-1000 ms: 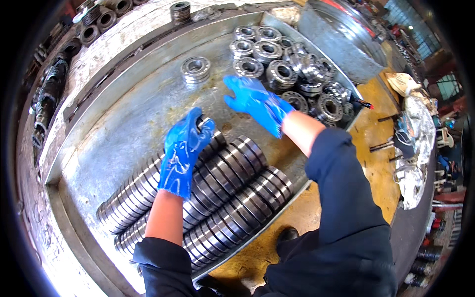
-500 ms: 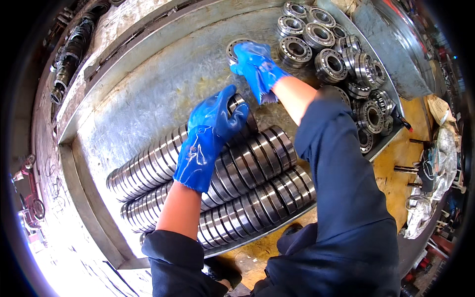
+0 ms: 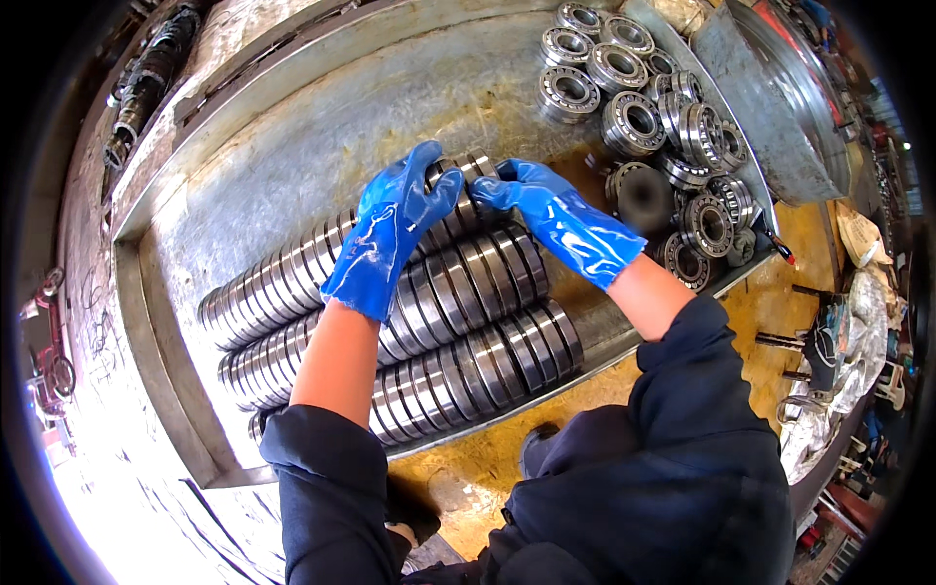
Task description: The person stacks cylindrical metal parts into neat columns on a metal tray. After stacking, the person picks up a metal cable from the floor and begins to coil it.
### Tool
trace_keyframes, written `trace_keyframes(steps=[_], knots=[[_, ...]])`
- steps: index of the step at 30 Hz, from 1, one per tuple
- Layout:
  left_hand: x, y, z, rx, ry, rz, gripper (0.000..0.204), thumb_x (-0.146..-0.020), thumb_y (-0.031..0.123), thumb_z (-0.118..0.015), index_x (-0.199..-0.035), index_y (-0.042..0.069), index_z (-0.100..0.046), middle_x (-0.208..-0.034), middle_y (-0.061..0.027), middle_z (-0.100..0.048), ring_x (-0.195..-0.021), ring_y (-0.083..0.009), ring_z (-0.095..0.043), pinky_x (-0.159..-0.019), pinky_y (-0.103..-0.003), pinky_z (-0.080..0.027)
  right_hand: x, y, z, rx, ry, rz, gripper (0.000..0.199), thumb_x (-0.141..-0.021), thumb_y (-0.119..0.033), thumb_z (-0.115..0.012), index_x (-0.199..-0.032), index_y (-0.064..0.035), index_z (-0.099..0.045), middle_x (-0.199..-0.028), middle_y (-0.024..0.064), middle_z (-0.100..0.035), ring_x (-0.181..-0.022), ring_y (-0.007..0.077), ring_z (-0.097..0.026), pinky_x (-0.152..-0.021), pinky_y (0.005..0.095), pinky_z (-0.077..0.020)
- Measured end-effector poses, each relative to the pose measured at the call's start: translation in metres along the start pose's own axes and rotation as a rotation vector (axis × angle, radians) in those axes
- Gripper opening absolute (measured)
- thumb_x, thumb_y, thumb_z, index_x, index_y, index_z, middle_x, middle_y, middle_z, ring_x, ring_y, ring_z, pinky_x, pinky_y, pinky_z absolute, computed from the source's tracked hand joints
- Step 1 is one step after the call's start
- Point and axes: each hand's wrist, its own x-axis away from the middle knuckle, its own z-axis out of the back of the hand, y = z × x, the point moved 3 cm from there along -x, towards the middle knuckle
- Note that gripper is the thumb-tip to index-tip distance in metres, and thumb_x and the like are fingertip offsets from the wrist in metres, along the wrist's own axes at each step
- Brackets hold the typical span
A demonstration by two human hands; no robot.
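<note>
My left hand [image 3: 408, 195] is hiding part of far row [image 3: 278, 281]. My right hand [image 3: 551, 205] is covering some of end ring [image 3: 477, 164]. My left forearm [image 3: 336, 361] is masking parts of middle row [image 3: 487, 280] and near row [image 3: 468, 372]. Dark blur [image 3: 645, 201] is blotting out bearing [image 3: 616, 178]. Top edge is cropping tray [image 3: 168, 366] and drum [image 3: 775, 102]; bottom edge is cutting my sleeves [image 3: 702, 419]. Glare [image 3: 83, 478] is swallowing lower-left detail. Clutter [image 3: 829, 531] at right is staying too small to tell.
</note>
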Motion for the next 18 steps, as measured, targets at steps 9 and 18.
trace_keyframes(steps=[9,18], knots=[[0.010,0.013,-0.007,-0.038,0.214,-0.078,0.052,-0.096,0.042,-0.067,-0.136,0.008,-0.064,-0.130,-0.0212,-0.070,-0.124,-0.0399,-0.064,-0.107,-0.048,-0.049,-0.015,0.029,0.003,-0.137,-0.107,0.062,0.042,-0.098,-0.041,-0.076,-0.121,-0.0063,-0.073,-0.106,0.0017,-0.073,-0.099,0.0106,-0.062,-0.092,0.0288,-0.0470],[0.032,0.016,-0.001,0.098,0.173,-0.028,0.047,-0.098,0.041,-0.064,-0.132,0.009,-0.067,-0.128,-0.0216,-0.071,-0.123,-0.0391,-0.065,-0.107,-0.046,-0.049,0.008,-0.003,0.016,0.132,-0.047,0.103,0.055,-0.098,-0.053,-0.070,-0.125,-0.0043,-0.072,-0.114,0.0074,-0.075,-0.107,0.0178,-0.066,-0.098,0.0322,-0.0472]])
